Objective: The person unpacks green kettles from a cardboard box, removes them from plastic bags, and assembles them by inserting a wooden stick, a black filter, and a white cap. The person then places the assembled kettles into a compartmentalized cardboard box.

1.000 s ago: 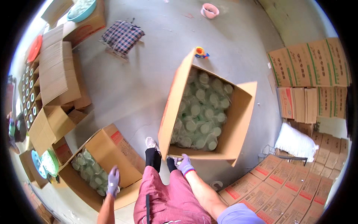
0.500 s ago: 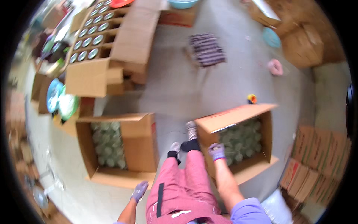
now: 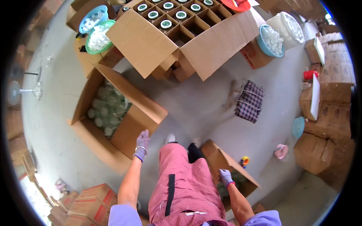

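Observation:
My left hand, in a pale grey-purple work glove, hovers beside the near corner of an open carton. Its fingers are stretched out and nothing is in them. Inside that carton are many clear glass jars, partly hidden by a flap. At lower right, my right hand, gloved too, hangs over the edge of a second open carton. Its fingers are loosely bent and hold nothing that I can see. Glass jars show in this carton as well, mostly behind its flap and my arm.
Ahead stands a divided carton of lidded jars with a red tray on it. Blue basins and a green basin hold white pieces. Checked cloth, a tape roll and a pink object lie rightward.
My view has turned left: the divided carton is more central, the right-hand carton lower. My left hand has risen forward to the left carton's flap. My right hand now appears lower.

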`<state>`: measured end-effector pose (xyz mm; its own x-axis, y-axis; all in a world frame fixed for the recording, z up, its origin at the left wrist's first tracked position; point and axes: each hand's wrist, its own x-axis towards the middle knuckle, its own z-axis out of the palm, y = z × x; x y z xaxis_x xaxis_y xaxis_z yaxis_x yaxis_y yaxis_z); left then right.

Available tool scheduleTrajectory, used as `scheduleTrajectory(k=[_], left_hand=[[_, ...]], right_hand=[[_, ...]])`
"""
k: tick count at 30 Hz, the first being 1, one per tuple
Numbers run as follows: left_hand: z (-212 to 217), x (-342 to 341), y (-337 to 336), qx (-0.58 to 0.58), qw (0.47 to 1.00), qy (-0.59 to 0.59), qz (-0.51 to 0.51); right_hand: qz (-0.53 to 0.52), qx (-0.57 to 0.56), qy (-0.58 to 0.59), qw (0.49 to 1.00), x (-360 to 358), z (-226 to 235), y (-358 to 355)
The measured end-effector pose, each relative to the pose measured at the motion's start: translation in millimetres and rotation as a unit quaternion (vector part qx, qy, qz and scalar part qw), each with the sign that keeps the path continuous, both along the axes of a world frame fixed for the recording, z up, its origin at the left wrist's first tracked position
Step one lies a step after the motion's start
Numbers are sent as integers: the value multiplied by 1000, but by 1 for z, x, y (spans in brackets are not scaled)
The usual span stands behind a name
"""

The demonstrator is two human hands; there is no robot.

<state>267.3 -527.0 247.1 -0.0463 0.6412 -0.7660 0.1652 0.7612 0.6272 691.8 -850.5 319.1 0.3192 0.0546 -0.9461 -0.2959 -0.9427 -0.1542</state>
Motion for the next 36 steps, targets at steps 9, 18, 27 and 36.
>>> scheduleTrajectory(k=[9,18,27,36], left_hand=[[-89,76,89,-40,979,70,190],[-58,76,89,-46,957,245,151],[-63,109,50,-62,923,265,273],[-60,319,-5,-156,887,358,245]], right_hand=[[79,36,-36,996,53,16,251],[424,337,-136,830,30,31,403],[712,607,-236,263,-56,29,702],[901,313,-278,-110,-43,-21,732]])
